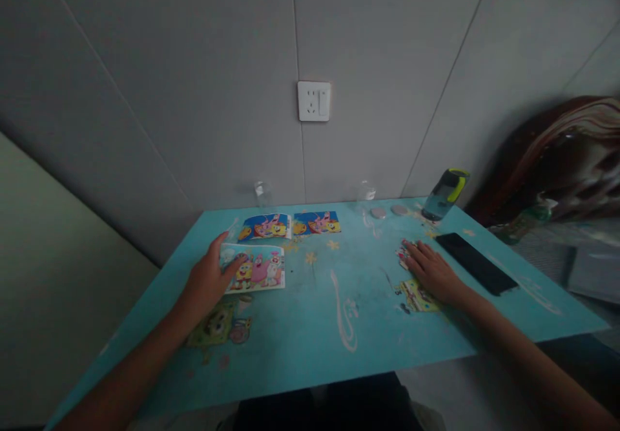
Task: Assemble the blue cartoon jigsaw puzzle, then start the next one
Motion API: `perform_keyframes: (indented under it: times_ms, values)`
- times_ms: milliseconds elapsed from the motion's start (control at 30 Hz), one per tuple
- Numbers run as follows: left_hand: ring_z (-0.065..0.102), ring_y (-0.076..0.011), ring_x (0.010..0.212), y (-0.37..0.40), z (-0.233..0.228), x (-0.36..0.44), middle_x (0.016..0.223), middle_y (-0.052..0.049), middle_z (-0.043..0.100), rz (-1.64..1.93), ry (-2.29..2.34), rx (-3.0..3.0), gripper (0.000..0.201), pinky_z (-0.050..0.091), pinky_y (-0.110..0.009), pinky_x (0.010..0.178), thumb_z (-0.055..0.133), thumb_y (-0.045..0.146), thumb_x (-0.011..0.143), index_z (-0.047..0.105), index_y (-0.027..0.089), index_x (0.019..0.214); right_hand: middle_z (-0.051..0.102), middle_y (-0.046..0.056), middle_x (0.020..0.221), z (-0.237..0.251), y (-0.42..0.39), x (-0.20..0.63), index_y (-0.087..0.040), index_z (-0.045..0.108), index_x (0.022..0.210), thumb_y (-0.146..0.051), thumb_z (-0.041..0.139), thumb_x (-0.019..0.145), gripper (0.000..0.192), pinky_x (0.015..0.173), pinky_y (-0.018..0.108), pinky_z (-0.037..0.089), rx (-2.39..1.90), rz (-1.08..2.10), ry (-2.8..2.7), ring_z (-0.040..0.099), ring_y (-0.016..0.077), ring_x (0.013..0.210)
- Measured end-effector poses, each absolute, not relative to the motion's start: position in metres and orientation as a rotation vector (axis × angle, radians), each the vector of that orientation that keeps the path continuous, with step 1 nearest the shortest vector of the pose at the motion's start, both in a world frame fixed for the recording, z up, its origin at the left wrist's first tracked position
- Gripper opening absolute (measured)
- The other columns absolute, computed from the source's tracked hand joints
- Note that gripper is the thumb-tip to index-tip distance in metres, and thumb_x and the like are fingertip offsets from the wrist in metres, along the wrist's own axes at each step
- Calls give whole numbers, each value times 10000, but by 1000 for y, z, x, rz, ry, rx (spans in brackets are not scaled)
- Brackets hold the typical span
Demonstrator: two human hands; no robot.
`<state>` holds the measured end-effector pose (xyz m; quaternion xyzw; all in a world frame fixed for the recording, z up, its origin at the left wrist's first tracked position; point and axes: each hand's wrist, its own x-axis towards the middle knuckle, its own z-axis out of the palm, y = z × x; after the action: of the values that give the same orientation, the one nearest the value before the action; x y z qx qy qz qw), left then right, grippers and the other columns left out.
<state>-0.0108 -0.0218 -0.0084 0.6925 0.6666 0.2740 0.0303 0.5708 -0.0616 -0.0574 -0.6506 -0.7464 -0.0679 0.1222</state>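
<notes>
A home room, likely a child's corner. A turquoise cartoon-printed table (339,315) stands against a grey wall with a socket (314,101). Patterned bedding (566,159) lies far right.

dim light. a turquoise table (368,327) printed with cartoon figures stands against a grey panelled wall (387,43) bearing a white socket (314,101). at right, a dark patterned cushion (562,159) beside the tabletop.
</notes>
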Motion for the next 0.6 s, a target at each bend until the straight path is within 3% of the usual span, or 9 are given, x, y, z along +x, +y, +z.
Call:
perform_keyframes:
  times_ms: [67,200,367,467,600]
  values:
    - [638,-326,1145,-16,-15,-17,1266,-139,625,838,2076,2246,713,527,-424,939,495,549,966,300,199,1556,433,165,1595,-59,-55,561,-206,416,1559,-500,322,1055,591,1164,590,356,-1844,-144,-2226,367,340,1491]
    - [635,-327,1118,-12,-22,-16,1259,-168,597,633,2174,2351,698,529,-450,948,464,524,994,287,187,1578,365,175,1631,-58,-43,533,-194,421,1559,-520,332,1055,607,1203,570,318,-1745,-39,-2283,324,335,1514]
    - [514,-359,1313,-18,-16,-4,1469,-176,478,552,2134,2595,492,452,-500,1084,455,465,1016,560,181,1404,360,161,1636,-50,-36,493,-203,407,1572,-529,333,1056,615,1223,554,296,-1612,57,-2376,323,325,1516]
    - [559,-311,1268,-25,-13,4,1405,-138,568,460,1901,2745,421,441,-481,1108,416,441,1046,665,197,1280,314,175,1652,-42,-36,469,-194,392,1582,-539,315,1059,631,1221,560,291,-1579,93,-2416,303,336,1523]
    - [619,-266,1188,-27,-21,5,1318,-111,649,349,1699,2806,418,485,-440,1066,405,418,1057,658,198,1307,287,148,1665,-30,-41,429,-230,330,1608,-496,269,1079,595,1231,590,235,-1518,132,-2529,240,324,1545]
